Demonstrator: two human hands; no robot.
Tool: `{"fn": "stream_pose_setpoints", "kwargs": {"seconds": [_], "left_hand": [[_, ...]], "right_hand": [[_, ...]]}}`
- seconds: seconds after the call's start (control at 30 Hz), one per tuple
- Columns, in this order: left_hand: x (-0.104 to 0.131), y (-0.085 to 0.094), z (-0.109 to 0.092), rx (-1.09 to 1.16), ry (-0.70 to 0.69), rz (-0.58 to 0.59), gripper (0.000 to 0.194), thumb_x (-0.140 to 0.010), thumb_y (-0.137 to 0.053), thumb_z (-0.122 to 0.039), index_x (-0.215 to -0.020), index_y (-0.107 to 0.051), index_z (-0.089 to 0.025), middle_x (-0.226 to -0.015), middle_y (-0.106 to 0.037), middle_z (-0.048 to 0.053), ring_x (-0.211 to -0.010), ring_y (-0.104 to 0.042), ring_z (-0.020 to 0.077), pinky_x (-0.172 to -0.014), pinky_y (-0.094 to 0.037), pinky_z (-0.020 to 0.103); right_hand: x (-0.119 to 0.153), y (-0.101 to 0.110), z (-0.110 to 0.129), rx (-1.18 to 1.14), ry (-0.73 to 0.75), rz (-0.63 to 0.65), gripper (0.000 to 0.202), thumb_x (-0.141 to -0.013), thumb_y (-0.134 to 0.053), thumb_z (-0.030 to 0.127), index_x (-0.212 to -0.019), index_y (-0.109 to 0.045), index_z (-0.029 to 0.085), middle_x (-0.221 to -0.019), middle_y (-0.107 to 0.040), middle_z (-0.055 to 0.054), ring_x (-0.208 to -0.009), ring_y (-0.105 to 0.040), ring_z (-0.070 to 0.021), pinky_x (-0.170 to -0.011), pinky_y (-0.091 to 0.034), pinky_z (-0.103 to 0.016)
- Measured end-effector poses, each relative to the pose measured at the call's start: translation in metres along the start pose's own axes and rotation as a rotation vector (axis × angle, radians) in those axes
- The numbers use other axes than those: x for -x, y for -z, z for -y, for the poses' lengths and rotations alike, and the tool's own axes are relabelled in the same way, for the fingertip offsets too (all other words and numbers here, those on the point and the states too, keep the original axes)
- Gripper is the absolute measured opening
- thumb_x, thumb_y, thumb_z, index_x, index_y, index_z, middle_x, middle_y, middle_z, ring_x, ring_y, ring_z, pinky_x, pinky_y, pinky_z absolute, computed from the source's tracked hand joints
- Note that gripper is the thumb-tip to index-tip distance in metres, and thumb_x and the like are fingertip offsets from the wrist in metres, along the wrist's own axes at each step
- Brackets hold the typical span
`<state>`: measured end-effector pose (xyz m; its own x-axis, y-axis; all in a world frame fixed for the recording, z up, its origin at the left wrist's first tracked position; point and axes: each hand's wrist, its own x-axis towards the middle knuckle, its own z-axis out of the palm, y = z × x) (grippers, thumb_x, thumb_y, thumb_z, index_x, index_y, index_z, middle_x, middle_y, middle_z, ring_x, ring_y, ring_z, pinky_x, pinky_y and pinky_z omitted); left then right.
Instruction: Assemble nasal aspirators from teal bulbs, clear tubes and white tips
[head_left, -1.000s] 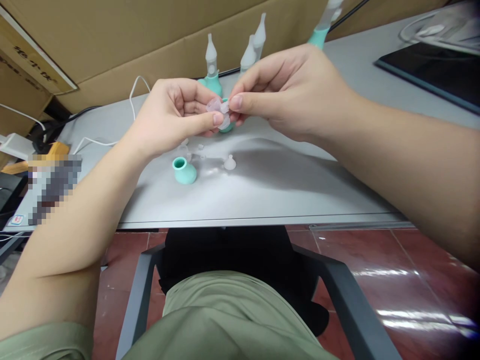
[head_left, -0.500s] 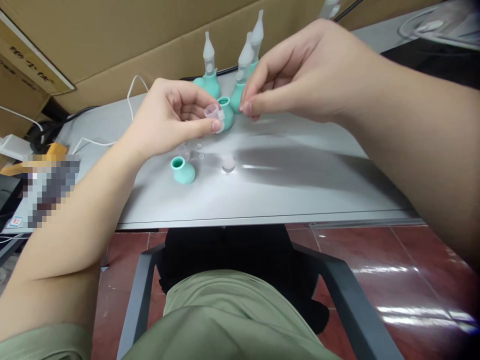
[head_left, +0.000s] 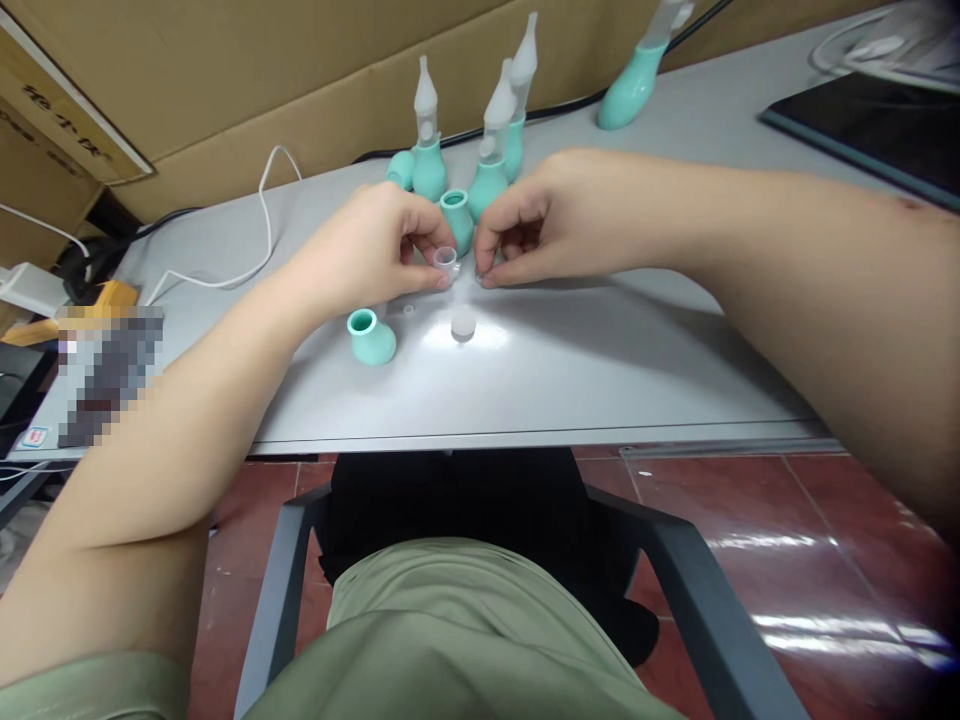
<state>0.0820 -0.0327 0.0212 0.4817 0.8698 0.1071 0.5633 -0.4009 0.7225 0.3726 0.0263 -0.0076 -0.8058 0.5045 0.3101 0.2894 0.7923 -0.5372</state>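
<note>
The see-through cup (head_left: 445,258) is low over the table (head_left: 600,385), mouth upward, in the left hand (head_left: 394,240) alone; a second ago both hands met on it higher up. The left thumb and fingers are pinched together on its side. The right hand (head_left: 551,220) has parted from it and come down just to the right, its thumb and fingertip almost meeting; whether a tiny part sits between them, I cannot tell. This suggests that the left hand now does the holding, while the right deals with something small near the surface.

Nearer the person, a pale round piece (head_left: 463,322) stays in the glare, apart from both hands, and a small ring (head_left: 409,310) lies left of it. The front bulb (head_left: 373,343) sits beside that, its mouth bare. Another bare-mouthed bulb, the middle bulb (head_left: 457,225), stands behind the cup, between the hands. Farther back, bulbs with white tips (head_left: 430,170) stand near the cardboard (head_left: 300,90)
</note>
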Motion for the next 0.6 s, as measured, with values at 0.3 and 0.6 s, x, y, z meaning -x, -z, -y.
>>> {"fn": "stream_pose_setpoints", "kwargs": {"seconds": [0.3,0.6], "left_hand": [[0.008,0.022,-0.02,-0.199,-0.034,0.095,0.04,-0.077,-0.11,-0.046,-0.111,-0.098,-0.029,-0.114,-0.095,0.008,-0.09,-0.078,0.0282,-0.081,-0.061,0.045],[-0.018,0.035,0.034,-0.024,-0.454,-0.106,0.059,-0.081,-0.113,-0.08,-0.119,-0.101,-0.037,-0.101,-0.092,0.005,-0.08,-0.067,0.0245,-0.072,-0.058,0.05]], "right_hand": [[0.007,0.011,0.055,-0.004,-0.21,-0.117,0.034,-0.1,-0.101,-0.006,-0.091,-0.097,0.026,-0.074,-0.08,0.011,-0.06,-0.066,-0.0028,-0.059,-0.05,-0.02],[0.002,-0.018,0.061,-0.011,-0.138,0.037,0.019,-0.098,-0.109,0.008,-0.101,-0.104,0.027,-0.075,-0.08,0.013,-0.065,-0.066,-0.0022,-0.061,-0.04,-0.017]]}}
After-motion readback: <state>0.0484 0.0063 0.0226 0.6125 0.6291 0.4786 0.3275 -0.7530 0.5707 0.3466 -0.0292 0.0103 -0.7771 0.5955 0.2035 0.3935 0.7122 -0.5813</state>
